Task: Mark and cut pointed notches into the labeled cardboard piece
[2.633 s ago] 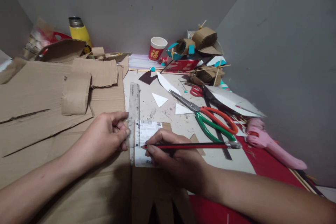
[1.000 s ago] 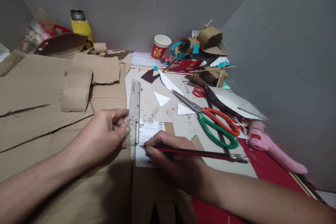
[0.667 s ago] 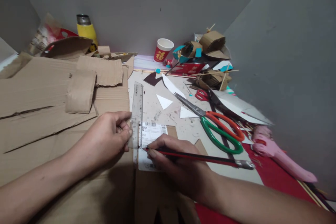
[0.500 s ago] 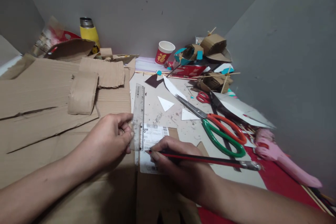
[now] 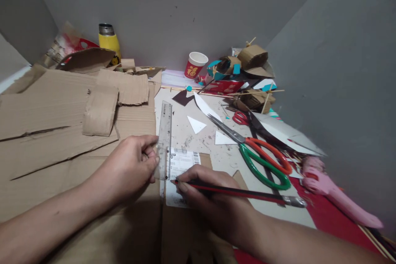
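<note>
The left hand (image 5: 130, 169) pinches the clear ruler (image 5: 164, 140) flat on the cardboard (image 5: 185, 231), near centre. The right hand (image 5: 213, 198) grips a pencil (image 5: 241, 192), its tip touching the ruler's right edge over a label (image 5: 181, 165).

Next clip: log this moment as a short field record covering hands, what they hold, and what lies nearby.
left hand: pinches the clear ruler, pressing it flat on the cardboard
right hand: grip shut on the red-black pencil, tip at the ruler's edge
work surface: cardboard piece with a white shipping label
nearby right: green-orange scissors, pink glue gun
far back: red paper cup, yellow flask
left: corrugated cardboard sheets
</note>
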`<act>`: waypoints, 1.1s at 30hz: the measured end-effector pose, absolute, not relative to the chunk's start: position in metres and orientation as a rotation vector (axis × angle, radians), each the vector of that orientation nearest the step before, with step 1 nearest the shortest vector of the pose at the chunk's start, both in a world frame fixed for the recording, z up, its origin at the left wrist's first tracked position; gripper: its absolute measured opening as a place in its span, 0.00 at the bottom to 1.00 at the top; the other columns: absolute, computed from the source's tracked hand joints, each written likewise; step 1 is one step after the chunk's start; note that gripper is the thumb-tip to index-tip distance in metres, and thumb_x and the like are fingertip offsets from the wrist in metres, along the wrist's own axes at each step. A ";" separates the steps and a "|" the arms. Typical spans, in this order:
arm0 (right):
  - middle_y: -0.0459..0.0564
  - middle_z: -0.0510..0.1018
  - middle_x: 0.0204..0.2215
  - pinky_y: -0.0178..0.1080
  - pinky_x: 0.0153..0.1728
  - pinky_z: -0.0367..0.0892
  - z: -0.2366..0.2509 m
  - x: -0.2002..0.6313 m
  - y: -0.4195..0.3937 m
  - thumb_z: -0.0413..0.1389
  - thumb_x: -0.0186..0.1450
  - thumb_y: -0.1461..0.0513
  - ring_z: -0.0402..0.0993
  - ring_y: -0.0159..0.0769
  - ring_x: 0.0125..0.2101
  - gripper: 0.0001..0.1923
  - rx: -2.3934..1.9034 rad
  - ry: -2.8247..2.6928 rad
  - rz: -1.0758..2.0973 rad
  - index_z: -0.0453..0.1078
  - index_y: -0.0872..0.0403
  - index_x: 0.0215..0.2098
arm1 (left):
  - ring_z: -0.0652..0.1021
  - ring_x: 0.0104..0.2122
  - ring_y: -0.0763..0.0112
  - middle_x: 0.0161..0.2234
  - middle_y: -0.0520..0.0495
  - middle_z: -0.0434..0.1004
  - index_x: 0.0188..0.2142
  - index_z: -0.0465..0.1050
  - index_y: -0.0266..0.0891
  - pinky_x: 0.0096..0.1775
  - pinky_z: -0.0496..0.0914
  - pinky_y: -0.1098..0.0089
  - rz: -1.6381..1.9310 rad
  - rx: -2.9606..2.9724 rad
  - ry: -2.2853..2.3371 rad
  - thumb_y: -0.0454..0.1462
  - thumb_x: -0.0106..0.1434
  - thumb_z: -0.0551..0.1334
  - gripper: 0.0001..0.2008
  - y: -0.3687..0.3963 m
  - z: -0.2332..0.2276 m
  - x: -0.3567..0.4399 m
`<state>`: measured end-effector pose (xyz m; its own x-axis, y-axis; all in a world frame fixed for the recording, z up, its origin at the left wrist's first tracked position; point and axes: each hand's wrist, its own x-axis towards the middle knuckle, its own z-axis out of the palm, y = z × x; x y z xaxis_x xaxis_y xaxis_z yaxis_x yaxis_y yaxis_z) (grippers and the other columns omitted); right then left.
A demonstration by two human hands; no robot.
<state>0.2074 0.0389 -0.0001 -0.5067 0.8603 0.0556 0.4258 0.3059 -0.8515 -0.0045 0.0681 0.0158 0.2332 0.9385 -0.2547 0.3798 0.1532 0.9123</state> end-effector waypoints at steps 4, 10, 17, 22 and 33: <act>0.41 0.72 0.23 0.29 0.25 0.60 0.001 0.207 0.039 0.54 0.66 0.66 0.65 0.27 0.23 0.07 -1.165 -2.057 1.069 0.69 0.53 0.30 | 0.72 0.18 0.75 0.24 0.55 0.67 0.47 0.72 0.32 0.22 0.66 0.73 0.659 1.413 1.317 0.36 0.61 0.58 0.15 0.069 0.016 -0.003; 0.41 0.73 0.23 0.29 0.25 0.60 0.003 0.206 0.041 0.54 0.66 0.66 0.66 0.27 0.24 0.06 -1.160 -2.067 1.090 0.70 0.54 0.31 | 0.72 0.18 0.75 0.23 0.56 0.66 0.39 0.73 0.34 0.21 0.65 0.73 0.684 1.427 1.298 0.35 0.60 0.58 0.09 0.068 0.013 -0.004; 0.45 0.76 0.23 0.30 0.23 0.64 0.011 0.205 0.040 0.56 0.66 0.62 0.68 0.28 0.23 0.06 -1.227 -1.737 1.351 0.72 0.54 0.31 | 0.72 0.18 0.76 0.23 0.56 0.67 0.41 0.73 0.33 0.23 0.66 0.73 0.676 1.360 1.322 0.36 0.59 0.60 0.11 0.068 0.020 -0.003; 0.50 0.82 0.32 0.31 0.25 0.72 0.025 0.212 0.040 0.53 0.71 0.54 0.76 0.30 0.26 0.12 -1.089 -1.452 1.486 0.72 0.52 0.45 | 0.72 0.17 0.76 0.27 0.55 0.69 0.54 0.68 0.28 0.23 0.66 0.72 0.742 1.185 1.284 0.38 0.58 0.63 0.25 0.070 0.024 -0.007; 0.59 0.74 0.54 0.53 0.57 0.65 0.072 0.266 0.043 0.59 0.66 0.63 0.67 0.50 0.56 0.25 -0.921 -2.324 0.031 0.61 0.54 0.60 | 0.77 0.38 0.63 0.42 0.43 0.81 0.54 0.73 0.35 0.41 0.71 0.66 0.719 1.476 1.238 0.46 0.62 0.61 0.25 0.052 0.052 0.002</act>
<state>0.2663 0.0429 0.0717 -0.5567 0.6244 0.5479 0.6097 0.7551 -0.2409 0.0018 0.0517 0.0515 0.2889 0.9431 -0.1644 0.3248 0.0650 0.9435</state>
